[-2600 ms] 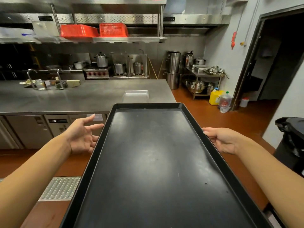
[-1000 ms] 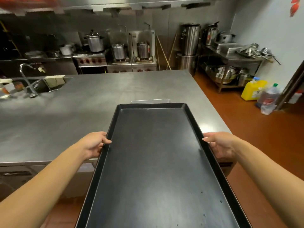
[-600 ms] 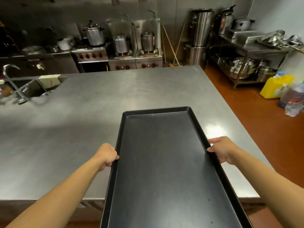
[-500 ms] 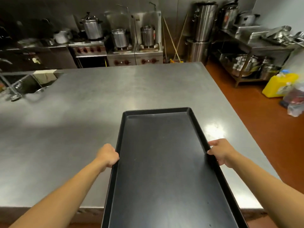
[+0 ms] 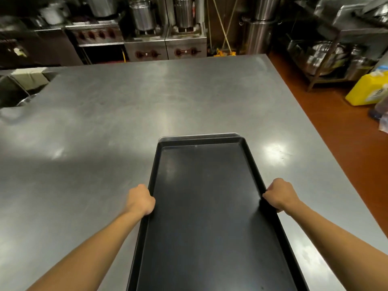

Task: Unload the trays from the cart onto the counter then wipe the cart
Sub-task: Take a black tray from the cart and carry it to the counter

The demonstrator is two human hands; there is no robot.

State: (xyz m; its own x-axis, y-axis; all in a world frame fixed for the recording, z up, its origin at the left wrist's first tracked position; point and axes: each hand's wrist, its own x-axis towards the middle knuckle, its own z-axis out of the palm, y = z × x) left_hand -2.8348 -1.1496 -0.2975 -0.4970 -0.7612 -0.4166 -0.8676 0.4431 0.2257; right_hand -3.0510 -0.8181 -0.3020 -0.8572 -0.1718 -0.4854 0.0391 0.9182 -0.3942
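A long black tray [image 5: 205, 206] stretches away from me over the steel counter [image 5: 105, 127]. My left hand [image 5: 139, 199] grips its left rim and my right hand [image 5: 280, 195] grips its right rim, both with curled fingers. Just past the tray's far end, the thin edge of a silver tray [image 5: 199, 137] peeks out from under it on the counter. The cart is out of view.
A sink [image 5: 19, 89] is set into the counter's far left. Stoves with steel pots [image 5: 142, 15] line the back wall. At the right, a metal rack [image 5: 327, 55] holds bowls, and a yellow jug [image 5: 369, 89] stands on the red floor.
I have come up to the counter and the black tray now reaches well over it, its far end above the silver tray. My left hand went from open beside the rim to gripping it.
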